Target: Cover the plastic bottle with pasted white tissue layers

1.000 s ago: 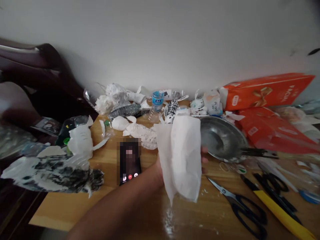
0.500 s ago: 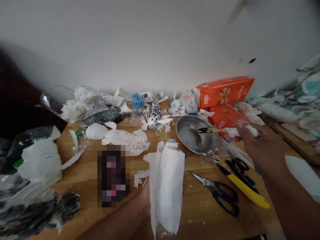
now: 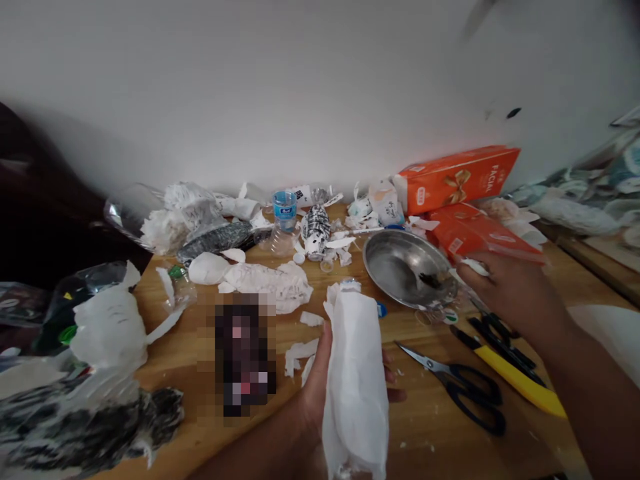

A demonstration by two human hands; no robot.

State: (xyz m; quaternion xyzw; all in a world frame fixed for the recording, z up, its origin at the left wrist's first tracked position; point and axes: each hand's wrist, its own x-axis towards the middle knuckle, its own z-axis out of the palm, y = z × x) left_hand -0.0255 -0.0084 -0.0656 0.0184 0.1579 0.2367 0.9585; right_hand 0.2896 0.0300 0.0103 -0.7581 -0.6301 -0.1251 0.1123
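Note:
My left hand [image 3: 316,390] is wrapped round a plastic bottle covered in white paper [image 3: 356,373]. The thumb lies along its left side, and fingertips show on the right. My right hand [image 3: 515,290] grips a paintbrush [image 3: 433,279] by its handle, which has white stuff on it. Its dark bristles are inside the metal bowl [image 3: 376,267], near the right rim. Greyish-white paste or liquid seems to lie in the bowl, but how much I cannot tell. Scissors [image 3: 445,380] with dark handles lie below the bowl, slightly open.
A yellow-handled cutter [image 3: 520,380] and black scissors [image 3: 493,333] lie at right. Orange tissue packs [image 3: 460,180] stand behind the bowl. A clear bottle [image 3: 284,223], paper-covered forms [image 3: 267,283] and torn paper [image 3: 300,353] spread leftward. A blurred-out dark object [image 3: 245,360] lies left of my left hand.
The loose paper flap at the bottle's left now lies against it, and my left thumb shows there. The brush's bristles have moved to the bowl's right side. The view has shifted slightly.

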